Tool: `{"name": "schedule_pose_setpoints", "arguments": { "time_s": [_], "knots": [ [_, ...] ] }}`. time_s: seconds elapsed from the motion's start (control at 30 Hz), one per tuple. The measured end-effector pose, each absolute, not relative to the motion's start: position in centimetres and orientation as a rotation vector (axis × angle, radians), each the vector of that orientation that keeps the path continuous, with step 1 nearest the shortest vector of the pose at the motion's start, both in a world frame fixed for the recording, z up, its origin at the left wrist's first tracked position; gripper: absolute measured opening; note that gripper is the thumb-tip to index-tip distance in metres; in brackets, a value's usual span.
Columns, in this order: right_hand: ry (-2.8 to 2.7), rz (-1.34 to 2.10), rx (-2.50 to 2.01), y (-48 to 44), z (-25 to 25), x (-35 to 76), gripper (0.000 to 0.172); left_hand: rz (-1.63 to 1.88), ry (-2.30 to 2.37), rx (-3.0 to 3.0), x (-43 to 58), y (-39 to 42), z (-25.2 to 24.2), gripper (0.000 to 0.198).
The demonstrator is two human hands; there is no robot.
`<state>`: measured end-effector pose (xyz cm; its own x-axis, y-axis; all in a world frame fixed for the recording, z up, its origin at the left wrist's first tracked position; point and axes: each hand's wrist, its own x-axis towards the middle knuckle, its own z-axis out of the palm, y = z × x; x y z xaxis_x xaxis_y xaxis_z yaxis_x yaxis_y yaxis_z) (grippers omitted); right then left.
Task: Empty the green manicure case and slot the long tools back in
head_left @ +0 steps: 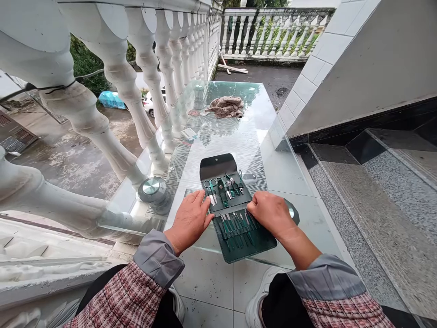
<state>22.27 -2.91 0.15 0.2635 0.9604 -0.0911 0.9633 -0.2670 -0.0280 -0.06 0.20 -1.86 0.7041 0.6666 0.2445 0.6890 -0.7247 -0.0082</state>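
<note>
A dark green manicure case (pixel 234 255) lies unfolded on the glass tabletop, its flap with a snap turned to the far side. Its upper panel carries small scissors (pixel 210 183), nail clippers (pixel 235 187) and other tools. Several slim metal tools (pixel 239 223) with green handles sit under a strap on the lower panel. My left hand (pixel 191 216) rests flat at the case's left edge, fingers stretched out, fingertips touching it. At the right edge, my right hand (pixel 269 209) is closed, its fingertips pressed together beside the slim tools; what they grip is hidden.
A crumpled brown cloth (pixel 226 107) lies farther back on the glass table (pixel 287 173). A small card (pixel 189 133) is nearer the left side. Round metal table supports (pixel 152 189) show at the corners. White balusters (pixel 124 86) line the left; stone steps (pixel 358 182) rise at right.
</note>
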Motion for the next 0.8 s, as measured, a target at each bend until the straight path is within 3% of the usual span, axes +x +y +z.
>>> {"name": "schedule_pose_setpoints", "arguments": {
  "time_s": [0.13, 0.3, 0.37, 0.43, 0.53, 0.67, 0.8],
  "knots": [
    [1.897, -0.187, 2.488, -3.5, 0.2, 22.3, 0.019, -0.397, -1.127, -2.822, -0.5, 0.5, -2.1, 0.043],
    [1.857, -0.595, 2.621, -4.6, 0.5, 22.6, 0.015, -0.519, -1.119, -2.825, -0.6, -0.2, -1.6, 0.035],
    [1.822, -0.712, 2.694, -4.8, 0.5, 22.8, 0.015, -0.711, -0.968, -2.863, -0.2, -1.3, -1.3, 0.029],
    [1.816, -0.761, 2.737, -4.9, 0.3, 23.0, 0.014, -0.797, -0.629, -2.978, 0.5, -2.8, -1.3, 0.037],
    [1.875, -0.763, 2.736, -5.0, 0.2, 23.2, 0.015, -0.631, -0.203, -3.030, 1.4, -5.0, -2.1, 0.058],
    [1.905, -0.784, 2.689, -5.1, 0.3, 23.1, 0.016, -0.444, -0.187, -2.950, 1.9, -6.0, -3.0, 0.037],
    [1.857, -0.831, 2.701, -5.4, 0.7, 22.9, 0.015, -0.485, -0.166, -2.936, 1.8, -5.7, -2.9, 0.034]
  ]
}}
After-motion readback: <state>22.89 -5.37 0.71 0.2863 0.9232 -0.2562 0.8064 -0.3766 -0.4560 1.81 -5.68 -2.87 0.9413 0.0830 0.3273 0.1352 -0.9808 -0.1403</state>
